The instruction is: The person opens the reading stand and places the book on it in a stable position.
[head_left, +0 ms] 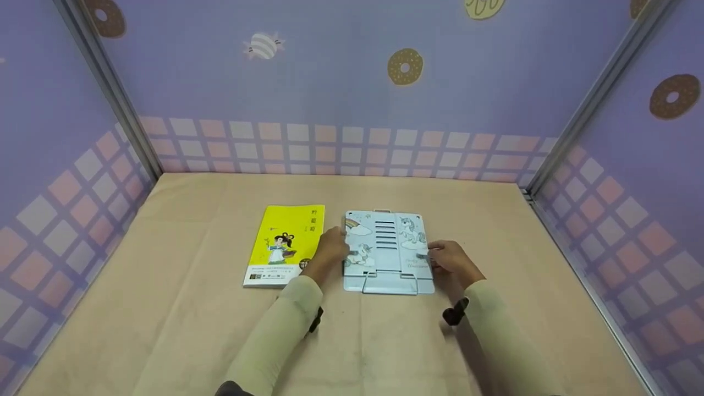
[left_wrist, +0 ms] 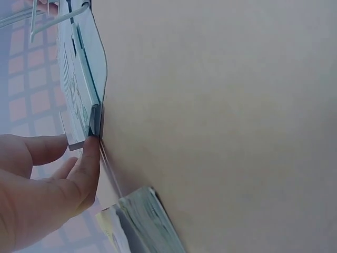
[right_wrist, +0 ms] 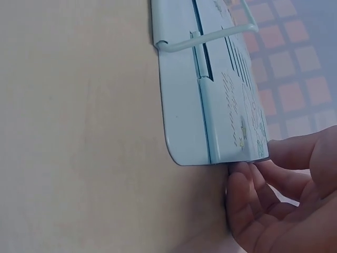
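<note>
A pale blue metal book stand with unicorn and rainbow drawings lies folded flat on the table, its wire bracket toward the person. On its left edge my left hand pinches with thumb and fingers. In the left wrist view, the thumb meets a clear piece at the stand's side. My right hand grips the opposite edge. The right wrist view has its thumb at the upper side and the other fingers curled beneath. A yellow book with a cartoon girl on its cover lies beside the left hand.
Beige cloth covers the table. Purple printed panels with donuts and checks rise at the back and both sides, joined by metal corner posts.
</note>
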Available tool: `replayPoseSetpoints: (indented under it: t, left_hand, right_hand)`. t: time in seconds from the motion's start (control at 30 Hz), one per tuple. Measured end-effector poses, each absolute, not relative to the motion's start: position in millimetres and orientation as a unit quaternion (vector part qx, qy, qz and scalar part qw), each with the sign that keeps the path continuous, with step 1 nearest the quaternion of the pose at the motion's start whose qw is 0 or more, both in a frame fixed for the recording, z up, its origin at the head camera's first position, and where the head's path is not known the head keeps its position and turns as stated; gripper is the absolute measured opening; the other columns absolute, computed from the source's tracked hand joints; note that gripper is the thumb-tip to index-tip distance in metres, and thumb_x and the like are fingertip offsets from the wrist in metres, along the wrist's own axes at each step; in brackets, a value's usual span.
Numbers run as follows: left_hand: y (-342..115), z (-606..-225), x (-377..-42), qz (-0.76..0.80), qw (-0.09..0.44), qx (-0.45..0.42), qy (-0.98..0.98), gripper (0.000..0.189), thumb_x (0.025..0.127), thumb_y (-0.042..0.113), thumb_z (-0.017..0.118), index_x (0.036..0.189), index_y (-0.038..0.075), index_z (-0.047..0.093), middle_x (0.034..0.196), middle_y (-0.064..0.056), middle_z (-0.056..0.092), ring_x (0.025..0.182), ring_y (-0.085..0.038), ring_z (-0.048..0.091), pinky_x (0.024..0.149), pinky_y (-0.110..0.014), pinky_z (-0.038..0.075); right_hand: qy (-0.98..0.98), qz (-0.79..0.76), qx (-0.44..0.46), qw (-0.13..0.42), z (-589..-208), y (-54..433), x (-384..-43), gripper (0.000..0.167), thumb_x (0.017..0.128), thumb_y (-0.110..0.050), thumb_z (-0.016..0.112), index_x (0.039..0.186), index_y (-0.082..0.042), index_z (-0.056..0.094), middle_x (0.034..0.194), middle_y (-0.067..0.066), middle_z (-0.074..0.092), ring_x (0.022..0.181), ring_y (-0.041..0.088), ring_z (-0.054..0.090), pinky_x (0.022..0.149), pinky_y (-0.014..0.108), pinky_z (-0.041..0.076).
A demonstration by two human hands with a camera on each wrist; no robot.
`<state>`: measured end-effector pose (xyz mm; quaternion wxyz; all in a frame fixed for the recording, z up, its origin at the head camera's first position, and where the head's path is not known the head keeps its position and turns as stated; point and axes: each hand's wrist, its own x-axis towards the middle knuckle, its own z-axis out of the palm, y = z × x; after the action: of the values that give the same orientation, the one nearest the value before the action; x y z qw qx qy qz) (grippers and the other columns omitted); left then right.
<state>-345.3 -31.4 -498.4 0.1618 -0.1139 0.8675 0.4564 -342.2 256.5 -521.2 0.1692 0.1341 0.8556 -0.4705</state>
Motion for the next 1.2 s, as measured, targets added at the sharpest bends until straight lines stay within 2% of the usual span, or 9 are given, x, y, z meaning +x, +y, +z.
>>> replayPoseSetpoints:
  t: [0.33,0.6,0.77,0.9,1.03,1.2]
  left_hand:
    - [-35.4,-490.0,-336.8,0.498,0.146,-0.105,0.848,0.049,0.1,0.007,0.055,0.148,0.013,0.047,0.134,-0.006,0.061,0.113,-0.022,0.058,0.11,-0.038,0.046]
    - [-37.2,-483.5,-329.7,0.495,0.104,-0.083,0.859,0.046,0.101,0.013,0.049,0.147,0.01,0.048,0.132,-0.007,0.064,0.109,-0.023,0.061,0.105,-0.038,0.048]
    - [-39.1,-482.3,-325.6,0.504,0.088,-0.067,0.856,0.045,0.102,0.017,0.046,0.147,0.015,0.051,0.135,-0.005,0.065,0.107,-0.024,0.065,0.104,-0.04,0.049]
    - [-41.4,-480.8,-324.0,0.514,0.075,-0.049,0.853,0.039,0.103,0.019,0.049,0.141,0.014,0.056,0.131,-0.006,0.067,0.105,-0.025,0.064,0.098,-0.038,0.052]
    - [-44.6,-479.8,-323.7,0.528,0.069,-0.041,0.845,0.03,0.102,0.019,0.052,0.131,0.012,0.059,0.121,-0.007,0.068,0.103,-0.025,0.064,0.094,-0.036,0.054]
    - [-48.1,-477.5,-320.5,0.542,0.061,-0.032,0.837,0.015,0.103,0.019,0.054,0.115,0.014,0.062,0.111,-0.007,0.067,0.099,-0.025,0.065,0.09,-0.034,0.057]
  right_hand:
    - [0.83,-0.522,0.119,0.158,-516.8,266.0,-333.9,0.04,0.102,-0.016,0.049,0.141,-0.007,0.053,0.13,0.013,0.063,0.106,0.025,0.061,0.087,0.032,0.052]
    - [0.795,-0.577,0.122,0.142,-513.7,272.3,-326.9,0.035,0.102,-0.02,0.051,0.135,-0.011,0.058,0.118,0.009,0.067,0.095,0.022,0.061,0.075,0.03,0.05]
    - [0.805,-0.573,0.122,0.098,-514.8,272.6,-325.1,0.027,0.106,-0.025,0.05,0.125,-0.01,0.062,0.123,0.008,0.063,0.105,0.024,0.061,0.087,0.035,0.052]
    - [0.813,-0.568,0.11,0.058,-515.9,272.9,-324.1,0.022,0.107,-0.022,0.05,0.117,-0.007,0.063,0.125,0.012,0.061,0.111,0.026,0.06,0.099,0.04,0.051]
    - [0.816,-0.567,0.101,0.048,-514.7,274.0,-321.7,0.021,0.106,-0.021,0.051,0.115,-0.006,0.063,0.124,0.012,0.062,0.111,0.026,0.061,0.098,0.038,0.053]
    - [0.818,-0.568,0.079,0.041,-514.0,274.9,-315.3,0.022,0.104,-0.025,0.055,0.112,-0.006,0.063,0.115,0.01,0.063,0.102,0.024,0.064,0.09,0.036,0.055]
